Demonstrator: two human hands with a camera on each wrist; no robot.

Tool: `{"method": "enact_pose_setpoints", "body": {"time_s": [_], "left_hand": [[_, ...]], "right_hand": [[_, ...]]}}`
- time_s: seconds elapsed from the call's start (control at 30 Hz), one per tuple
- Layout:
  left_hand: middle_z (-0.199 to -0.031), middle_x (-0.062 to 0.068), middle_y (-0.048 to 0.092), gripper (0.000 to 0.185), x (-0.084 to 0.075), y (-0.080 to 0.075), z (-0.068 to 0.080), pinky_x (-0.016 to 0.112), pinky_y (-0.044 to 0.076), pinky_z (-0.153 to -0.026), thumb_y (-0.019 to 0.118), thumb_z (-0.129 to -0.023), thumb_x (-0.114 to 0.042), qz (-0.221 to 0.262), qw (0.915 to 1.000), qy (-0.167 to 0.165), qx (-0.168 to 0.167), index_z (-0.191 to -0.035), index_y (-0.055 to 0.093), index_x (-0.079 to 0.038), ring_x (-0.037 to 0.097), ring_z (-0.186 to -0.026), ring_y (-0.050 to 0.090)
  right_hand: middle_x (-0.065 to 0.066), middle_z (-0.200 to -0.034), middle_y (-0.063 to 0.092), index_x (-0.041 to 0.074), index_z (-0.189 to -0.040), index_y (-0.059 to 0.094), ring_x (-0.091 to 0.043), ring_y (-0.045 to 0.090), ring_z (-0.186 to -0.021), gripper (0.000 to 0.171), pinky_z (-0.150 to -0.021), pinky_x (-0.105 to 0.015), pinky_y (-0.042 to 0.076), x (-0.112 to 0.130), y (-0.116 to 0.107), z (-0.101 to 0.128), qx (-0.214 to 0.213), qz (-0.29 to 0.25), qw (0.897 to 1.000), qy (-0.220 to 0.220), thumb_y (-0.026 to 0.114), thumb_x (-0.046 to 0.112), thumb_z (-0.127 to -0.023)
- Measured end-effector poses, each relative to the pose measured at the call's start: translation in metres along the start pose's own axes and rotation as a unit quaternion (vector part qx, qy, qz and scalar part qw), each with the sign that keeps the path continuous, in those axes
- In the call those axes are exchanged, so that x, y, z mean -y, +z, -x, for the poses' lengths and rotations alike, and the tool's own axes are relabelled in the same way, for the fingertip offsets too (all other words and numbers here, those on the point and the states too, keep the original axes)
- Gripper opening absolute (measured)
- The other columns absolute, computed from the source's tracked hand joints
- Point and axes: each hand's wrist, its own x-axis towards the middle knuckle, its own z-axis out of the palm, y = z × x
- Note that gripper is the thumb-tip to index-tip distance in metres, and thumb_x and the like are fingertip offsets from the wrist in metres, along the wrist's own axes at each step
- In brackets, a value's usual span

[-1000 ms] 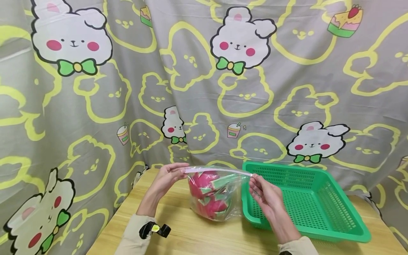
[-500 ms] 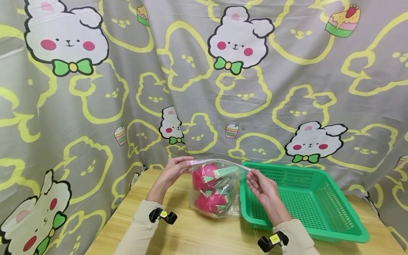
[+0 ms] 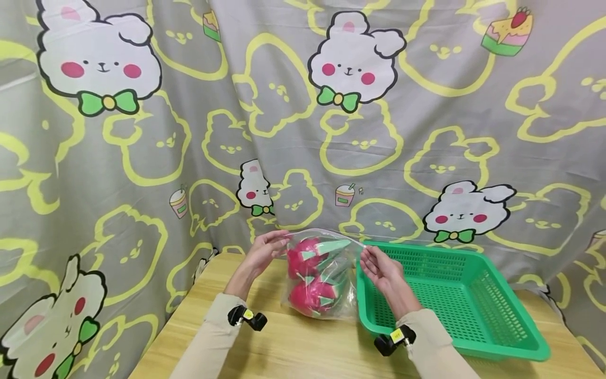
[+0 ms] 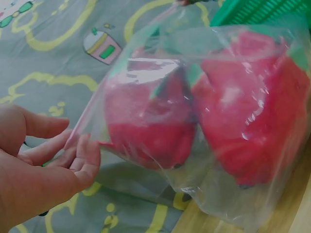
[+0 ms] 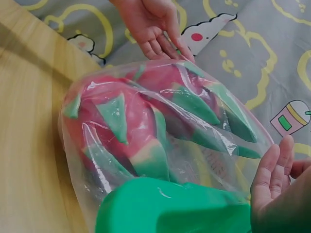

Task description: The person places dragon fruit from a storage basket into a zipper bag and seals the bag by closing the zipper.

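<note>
A clear plastic zip bag [image 3: 349,304] stands on the wooden table with two dragon fruits inside, one [image 3: 298,263] above the other [image 3: 307,299]. Both fruits are bright pink with green scales, as the left wrist view shows a pink skin [image 4: 243,116] close up through the film. My left hand [image 3: 262,253] holds the top left corner of the bag, fingers curled at its edge and thumb apart. At the opposite top corner my right hand [image 3: 385,269] pinches the strip [image 3: 326,232], which bows upward between both hands.
A green perforated plastic basket [image 3: 508,316] stands on the table right of the bag, its near left rim beside the bag and under my right forearm. Behind the wooden table [image 3: 289,347] hangs a grey curtain [image 3: 293,147] with cartoon bears. Black wrist cameras sit on both sleeves.
The bag's top edge has risen and bowed upward as my hands came closer together. The bag now faces me more upright, the fruits showing more plainly. My left thumb has lifted from the strip.
</note>
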Motion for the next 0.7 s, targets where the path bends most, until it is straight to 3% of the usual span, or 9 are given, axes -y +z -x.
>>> {"method": "enact_pose_setpoints", "body": {"time_s": [0.27,0.47,0.7], "left_hand": [[-0.144,0.033,0.050,0.044,0.007,0.002,-0.004,0.051,0.041,-0.111,0.050,-0.101,0.007,-0.003,0.9999,0.009,-0.008,-0.145,0.044,0.012,0.044,-0.139,0.045],[-0.147,0.033,0.047,0.042,0.010,0.006,-0.004,0.052,0.042,-0.110,0.051,-0.102,0.004,-0.048,0.9987,0.016,0.007,-0.144,0.046,0.012,0.045,-0.139,0.044],[-0.140,0.030,0.053,0.034,0.023,0.004,0.000,0.044,0.052,-0.100,0.053,-0.103,0.002,-0.098,0.9951,0.002,0.008,-0.134,0.056,0.013,0.042,-0.131,0.052]], "right_hand": [[0.001,-0.071,0.073,0.011,-0.080,0.075,-0.008,0.073,-0.070,0.018,-0.075,-0.026,0.059,-0.003,0.002,-0.010,-0.009,0.003,1.000,-0.003,0.067,0.009,-0.097],[0.001,-0.072,0.074,0.011,-0.087,0.075,-0.008,0.073,-0.071,0.015,-0.076,-0.026,0.059,-0.004,0.000,-0.013,-0.015,0.005,1.000,-0.002,0.066,0.010,-0.098],[0.000,-0.071,0.074,0.009,-0.085,0.075,-0.008,0.073,-0.069,0.017,-0.075,-0.027,0.060,-0.009,0.003,-0.016,-0.020,0.020,1.000,-0.002,0.065,0.010,-0.099]]}}
